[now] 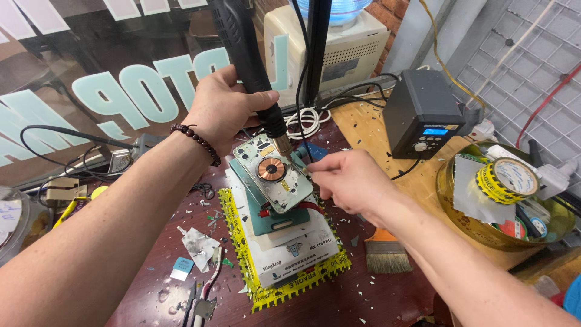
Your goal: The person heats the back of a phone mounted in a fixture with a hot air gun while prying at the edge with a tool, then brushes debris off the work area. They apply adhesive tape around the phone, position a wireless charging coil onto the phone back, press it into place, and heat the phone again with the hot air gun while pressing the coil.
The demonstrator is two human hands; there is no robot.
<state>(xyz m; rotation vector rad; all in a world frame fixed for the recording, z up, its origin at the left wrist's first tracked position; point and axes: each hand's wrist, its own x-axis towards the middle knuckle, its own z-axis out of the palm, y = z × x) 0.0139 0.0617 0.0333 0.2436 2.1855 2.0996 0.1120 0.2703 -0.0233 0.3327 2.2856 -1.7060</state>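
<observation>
Gripping the black hot-air handle [245, 54] in our left hand [221, 109], fingers wrapped tight, nozzle tip just above the opened phone [275, 175] with copper coil, phone resting on the teal fixture [272, 218], our right hand [345, 178] pinched at the phone's right edge, whatever it holds we cannot tell, brush [384, 254] near our right forearm.

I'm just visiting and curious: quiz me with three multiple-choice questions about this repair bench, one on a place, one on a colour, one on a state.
1. Where does the paintbrush lie?
A. Under the right forearm
B. On the grey station
C. In the bowl

2. What colour is the tape roll?
A. Blue
B. Yellow and black
C. White

3. How is the phone?
A. Back removed, coil showing
C. Boxed
B. Fully closed

Answers: 1 A, it lies on the table below that arm. 2 B, its yellow band carries black print. 3 A, the copper coil is bare under the left hand and its hot-air tool.
</observation>
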